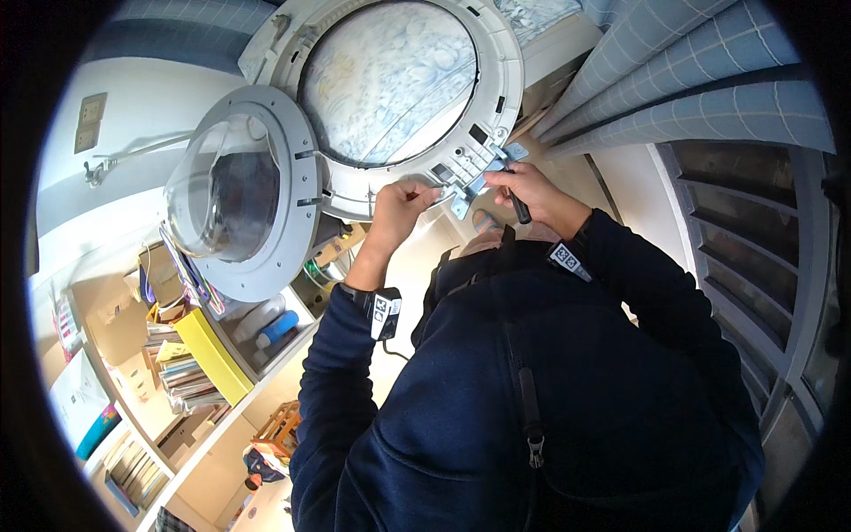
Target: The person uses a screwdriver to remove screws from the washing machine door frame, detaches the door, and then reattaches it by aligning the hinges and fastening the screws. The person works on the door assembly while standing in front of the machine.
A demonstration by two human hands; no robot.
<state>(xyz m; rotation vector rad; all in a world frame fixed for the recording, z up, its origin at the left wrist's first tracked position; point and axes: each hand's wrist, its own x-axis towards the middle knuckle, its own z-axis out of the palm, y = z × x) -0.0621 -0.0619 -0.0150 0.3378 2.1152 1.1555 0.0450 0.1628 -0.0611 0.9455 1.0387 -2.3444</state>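
Observation:
A white round washing-machine door frame [355, 191] lies in front of me, with a marbled blue-and-white surface [390, 80] showing through its opening. At its near right edge sits a metal hinge bracket [470, 188]. My left hand [401, 211] is closed in a pinch at the frame's near rim, just left of the bracket; whatever is between the fingertips is too small to make out. My right hand [536, 197] grips a slim black-handled tool [520, 211] at the bracket's right end. The tool's tip is hard to see.
Left of the frame rests a grey door ring with a clear glass bowl [235, 191]. Shelves with books [191, 377], a yellow box [213, 356] and a blue bottle [277, 329] stand at lower left. Blue checked curtains [691, 71] hang at upper right, above a louvred window [736, 230].

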